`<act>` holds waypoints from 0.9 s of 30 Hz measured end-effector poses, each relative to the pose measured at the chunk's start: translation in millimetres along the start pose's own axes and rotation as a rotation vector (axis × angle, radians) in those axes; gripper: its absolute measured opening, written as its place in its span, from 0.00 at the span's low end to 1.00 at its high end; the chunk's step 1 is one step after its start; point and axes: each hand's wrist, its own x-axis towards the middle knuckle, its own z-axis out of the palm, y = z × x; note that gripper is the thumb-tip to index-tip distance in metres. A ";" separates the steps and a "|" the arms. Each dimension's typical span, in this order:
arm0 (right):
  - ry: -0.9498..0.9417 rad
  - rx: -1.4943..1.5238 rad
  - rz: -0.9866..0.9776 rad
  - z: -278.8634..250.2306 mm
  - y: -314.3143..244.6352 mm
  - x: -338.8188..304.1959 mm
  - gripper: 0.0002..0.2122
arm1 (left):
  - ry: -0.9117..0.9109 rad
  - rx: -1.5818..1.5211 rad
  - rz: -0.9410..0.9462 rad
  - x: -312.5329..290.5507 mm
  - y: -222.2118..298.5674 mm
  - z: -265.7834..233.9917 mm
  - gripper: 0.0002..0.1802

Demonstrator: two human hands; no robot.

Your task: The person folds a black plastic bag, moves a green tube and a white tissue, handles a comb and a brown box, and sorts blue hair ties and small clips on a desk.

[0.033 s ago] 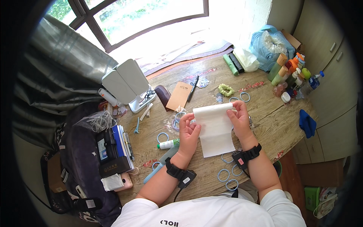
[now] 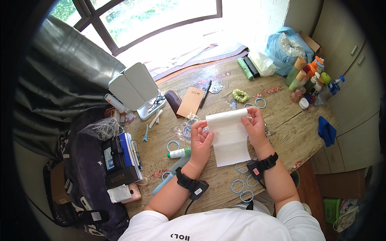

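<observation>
Both hands hold a white paper tissue (image 2: 230, 138) in front of me above the table. Its upper edge looks rolled or folded over, and the rest hangs down as a flat sheet. My left hand (image 2: 200, 141) grips the upper left corner with bent fingers and thumb. At the upper right, my right hand (image 2: 256, 126) pinches the sheet, thumb on its front. Below my left wrist lie a blue-green comb (image 2: 180, 161) and a small white tube with a green cap (image 2: 177, 153), both partly covered by the arm. Several pale blue rings (image 2: 237, 186) lie around the sheet.
A folding white mirror (image 2: 134, 86), a tan notebook (image 2: 190, 102) and a black pen (image 2: 205, 93) stand or lie beyond my left hand. Green scrunchie (image 2: 240, 96) lies farther back. Bottles (image 2: 297, 79) crowd the far right, near a blue cloth (image 2: 327, 131). Books (image 2: 130, 154) are stacked left.
</observation>
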 end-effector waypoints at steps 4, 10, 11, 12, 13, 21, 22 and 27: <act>0.050 -0.064 -0.043 3.0 -0.1 1.5 0.15 | -0.015 -0.027 -0.019 -0.5 1.4 1.6 0.23; -0.026 -0.023 0.005 1.4 -1.0 1.8 0.12 | -0.018 -0.007 -0.023 -1.1 1.0 -0.5 0.21; -0.038 -0.039 -0.076 1.1 0.9 2.1 0.11 | -0.019 -0.008 -0.023 -0.9 1.6 0.7 0.21; -0.037 -0.040 -0.076 0.5 1.1 1.8 0.11 | -0.013 -0.013 -0.030 -0.7 2.9 2.5 0.21; -0.047 -0.040 -0.073 1.4 -0.1 1.9 0.10 | -0.005 -0.016 -0.036 -0.5 3.6 3.4 0.20; -0.109 -0.018 0.002 -4.8 7.4 3.1 0.09 | 0.035 -0.065 -0.044 0.4 -0.9 3.3 0.17; -0.115 -0.022 0.013 -5.0 7.4 3.2 0.10 | 0.055 -0.085 -0.049 0.5 -0.6 3.4 0.15; -0.126 0.003 0.057 -8.2 8.0 4.0 0.09 | 0.080 -0.011 -0.028 2.4 -10.7 -7.0 0.13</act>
